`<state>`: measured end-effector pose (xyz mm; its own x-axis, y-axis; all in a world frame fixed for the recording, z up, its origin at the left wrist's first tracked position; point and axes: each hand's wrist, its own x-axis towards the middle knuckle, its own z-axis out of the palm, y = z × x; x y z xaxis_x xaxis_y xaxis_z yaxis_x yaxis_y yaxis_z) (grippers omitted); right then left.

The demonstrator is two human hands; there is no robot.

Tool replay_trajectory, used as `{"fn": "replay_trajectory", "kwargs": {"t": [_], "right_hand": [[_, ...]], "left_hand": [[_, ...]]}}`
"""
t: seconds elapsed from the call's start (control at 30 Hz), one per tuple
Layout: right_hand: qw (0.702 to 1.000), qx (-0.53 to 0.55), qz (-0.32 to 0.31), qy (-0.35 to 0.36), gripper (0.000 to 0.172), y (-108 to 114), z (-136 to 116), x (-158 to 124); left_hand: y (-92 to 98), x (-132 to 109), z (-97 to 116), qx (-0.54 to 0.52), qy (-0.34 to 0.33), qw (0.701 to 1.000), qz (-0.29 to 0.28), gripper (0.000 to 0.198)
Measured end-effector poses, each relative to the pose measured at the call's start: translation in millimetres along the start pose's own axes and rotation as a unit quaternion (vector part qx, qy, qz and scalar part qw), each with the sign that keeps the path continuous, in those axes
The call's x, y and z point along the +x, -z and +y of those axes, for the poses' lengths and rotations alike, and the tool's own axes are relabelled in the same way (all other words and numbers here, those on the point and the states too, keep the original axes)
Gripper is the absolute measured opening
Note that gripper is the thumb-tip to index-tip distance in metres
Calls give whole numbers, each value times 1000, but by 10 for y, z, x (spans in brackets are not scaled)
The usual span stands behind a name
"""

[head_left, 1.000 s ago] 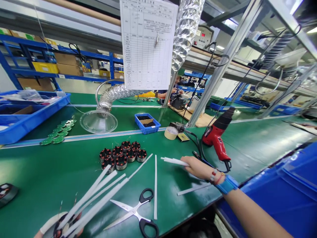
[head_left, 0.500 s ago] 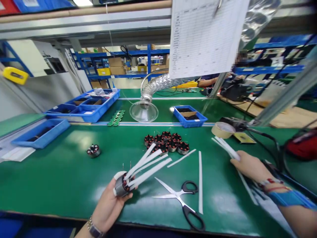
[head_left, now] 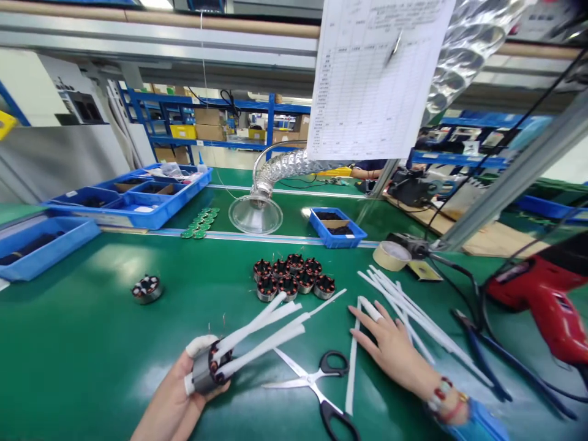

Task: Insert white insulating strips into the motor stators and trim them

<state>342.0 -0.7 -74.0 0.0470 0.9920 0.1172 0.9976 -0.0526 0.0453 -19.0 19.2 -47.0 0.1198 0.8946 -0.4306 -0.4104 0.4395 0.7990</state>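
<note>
Flat strips (head_left: 263, 349) (all white) jut from round stator (head_left: 201, 371).

Bright indoor light, glare on green tabletop (head_left: 92, 337), wide-angle stretch at edges, blurred print on sheet (head_left: 367, 92)

Scissors (head_left: 312, 378) lay toward the worktop's (head_left: 82, 343) front edge, the motor cores (head_left: 305, 280) grouped behind them. Loose strips (head_left: 429, 326) lay to the right, before the tape roll (head_left: 388, 257); pliers (head_left: 480, 351), apparently, lay farther right.
</note>
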Motion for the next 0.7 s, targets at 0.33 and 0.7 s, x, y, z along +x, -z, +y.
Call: {"fn": "replay_trajectory", "kwargs": {"t": [0.33, 0.7], "right_hand": [[991, 21, 98, 90, 40, -74, 945, 284], [979, 42, 97, 173, 19, 129, 274, -90]], "left_hand": [[58, 129, -30, -116, 54, 992, 4, 38], [143, 195, -45, -126, 61, 990, -4, 37]]}}
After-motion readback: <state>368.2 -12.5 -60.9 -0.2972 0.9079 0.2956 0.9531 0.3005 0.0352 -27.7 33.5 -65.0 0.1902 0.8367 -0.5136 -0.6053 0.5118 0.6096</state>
